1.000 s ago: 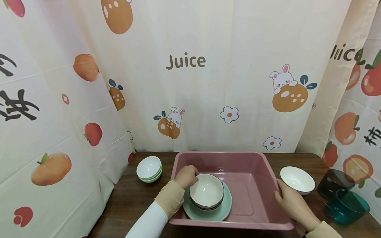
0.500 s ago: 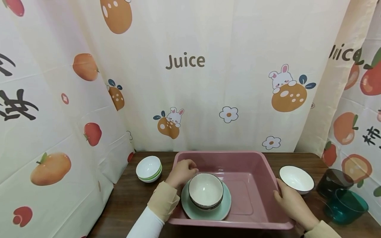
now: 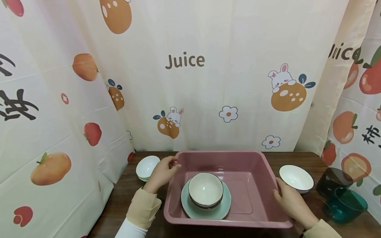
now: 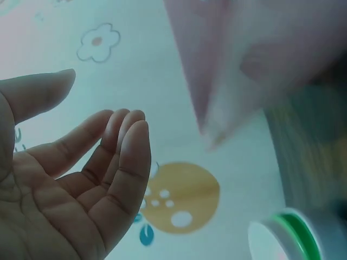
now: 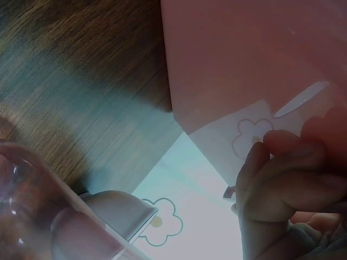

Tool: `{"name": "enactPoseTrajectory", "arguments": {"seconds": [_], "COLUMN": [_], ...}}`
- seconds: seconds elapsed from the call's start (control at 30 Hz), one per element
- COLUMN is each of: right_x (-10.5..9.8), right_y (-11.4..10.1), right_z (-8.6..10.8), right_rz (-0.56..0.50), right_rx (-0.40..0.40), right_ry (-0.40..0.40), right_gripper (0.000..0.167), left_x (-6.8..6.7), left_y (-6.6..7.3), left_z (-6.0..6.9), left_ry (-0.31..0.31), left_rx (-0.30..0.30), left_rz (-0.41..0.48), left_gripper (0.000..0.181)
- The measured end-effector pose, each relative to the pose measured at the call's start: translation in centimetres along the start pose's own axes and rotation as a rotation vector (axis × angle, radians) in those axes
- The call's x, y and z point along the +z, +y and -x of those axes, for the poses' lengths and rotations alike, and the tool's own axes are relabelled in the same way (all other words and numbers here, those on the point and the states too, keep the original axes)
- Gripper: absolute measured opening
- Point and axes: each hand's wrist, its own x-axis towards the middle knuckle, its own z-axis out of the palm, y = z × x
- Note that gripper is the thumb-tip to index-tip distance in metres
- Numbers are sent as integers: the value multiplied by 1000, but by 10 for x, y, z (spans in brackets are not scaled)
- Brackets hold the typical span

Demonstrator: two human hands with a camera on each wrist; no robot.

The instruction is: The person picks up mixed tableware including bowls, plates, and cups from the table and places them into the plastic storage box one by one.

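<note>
My left hand (image 3: 162, 173), fingers loosely bent and holding nothing, hovers by the left rim of a pink plastic basin (image 3: 220, 159). In the left wrist view its thumb and fingertips stand apart, with the basin (image 4: 282, 54) off to the side. My right hand (image 3: 293, 201) grips the basin's right rim, thumb inside; its curled fingers show against the outer wall in the right wrist view. Inside the basin, at the left, a stack of cream bowls (image 3: 206, 190) with dark rims sits on a pale green plate (image 3: 225, 205).
White bowls with green bands (image 3: 145, 167) stand stacked left of the basin, partly behind my left hand. To the right are a white dark-rimmed bowl (image 3: 296, 177), a dark see-through cup (image 3: 333, 181) and a teal cup (image 3: 345, 206). A printed curtain (image 3: 208, 92) closes off the back.
My left hand has come away from the cream bowls, moving left over the basin's rim to its outer side. The bowls stay on the plate. The right hand keeps its hold.
</note>
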Motion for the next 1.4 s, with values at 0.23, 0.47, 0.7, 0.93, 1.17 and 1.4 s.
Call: {"name": "enactPoseTrajectory", "arguments": {"seconds": [0.23,0.47,0.7,0.93,1.17,1.4], "right_x": [-1,0,0,-1,-7,-26], "right_y": [0,0,0,-1,0,-4], "right_z": [-1,0,0,0,-3,-10], "right_rz": [4,1,-1,-4,16,17], "right_rx": [-13,-11,-12,-5,2,-2], "right_ry": [16,20,21,10,-39,-32], "right_gripper": [45,46,46,48,49,39], "left_x": [-3,9,24,37,40,40], "left_y": [-22,-38,-42,-43,-44,-41], "left_z": [17,33,45,48,49,50], "left_ry": [-36,-125,-121,-63,-40,-37], "left_rx": [-44,-113,-100,-128,-113,-110], "left_rz": [34,59,55,131,136,143], "left_gripper": [34,42,41,32,32,32]}}
